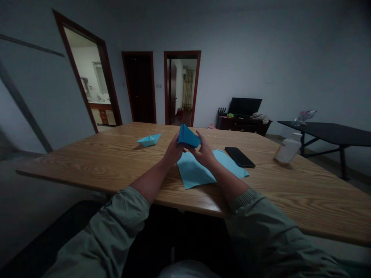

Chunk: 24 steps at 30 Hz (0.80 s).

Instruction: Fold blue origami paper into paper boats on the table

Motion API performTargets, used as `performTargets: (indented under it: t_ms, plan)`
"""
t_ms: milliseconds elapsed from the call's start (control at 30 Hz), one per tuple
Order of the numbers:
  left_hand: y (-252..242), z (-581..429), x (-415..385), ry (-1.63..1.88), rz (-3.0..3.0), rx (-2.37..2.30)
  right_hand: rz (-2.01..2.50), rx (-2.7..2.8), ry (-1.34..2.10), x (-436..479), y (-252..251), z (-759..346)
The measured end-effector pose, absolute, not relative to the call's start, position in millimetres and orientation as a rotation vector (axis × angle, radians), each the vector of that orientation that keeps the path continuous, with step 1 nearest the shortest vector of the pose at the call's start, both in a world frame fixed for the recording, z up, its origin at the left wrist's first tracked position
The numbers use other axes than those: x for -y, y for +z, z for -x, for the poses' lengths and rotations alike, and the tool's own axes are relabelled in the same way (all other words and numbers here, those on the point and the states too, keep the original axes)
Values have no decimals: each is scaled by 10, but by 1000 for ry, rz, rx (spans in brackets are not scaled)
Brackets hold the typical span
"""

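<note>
Both of my hands hold a folded piece of blue paper [188, 137] up above the table. On its left side my left hand [174, 150] grips it, fingers closed on the edge. From the right, my right hand [204, 150] pinches it, with the thumb underneath. Some fingers are hidden behind the paper. Below my hands a light blue sheet of paper [194, 172] lies on the wooden table, partly covered by my right forearm. A light blue paper boat [149, 140] rests on the table to the left of my hands.
On the wooden table [101, 162], a black phone [239, 157] lies beside the sheet's right side. Farther right stands a white bottle [288, 148]. Beyond are a black table [333, 131] and a dark cabinet [242, 123] bearing a black screen [245, 106].
</note>
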<state>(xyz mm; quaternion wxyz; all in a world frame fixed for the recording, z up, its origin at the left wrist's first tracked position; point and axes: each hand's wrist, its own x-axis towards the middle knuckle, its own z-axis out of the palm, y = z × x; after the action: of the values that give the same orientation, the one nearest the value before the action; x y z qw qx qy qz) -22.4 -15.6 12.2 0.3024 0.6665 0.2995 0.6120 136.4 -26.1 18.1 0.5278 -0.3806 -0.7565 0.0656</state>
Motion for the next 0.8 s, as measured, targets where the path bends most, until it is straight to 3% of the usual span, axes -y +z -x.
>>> performTargets:
  t_ms: [467,800]
  plan:
    - [118,343,87,1632,-1912,-684,837,1949,-93,357,323,-1407]
    - [149,344,123,1603,-2016,-692,863,2135,77,345,362,-1434]
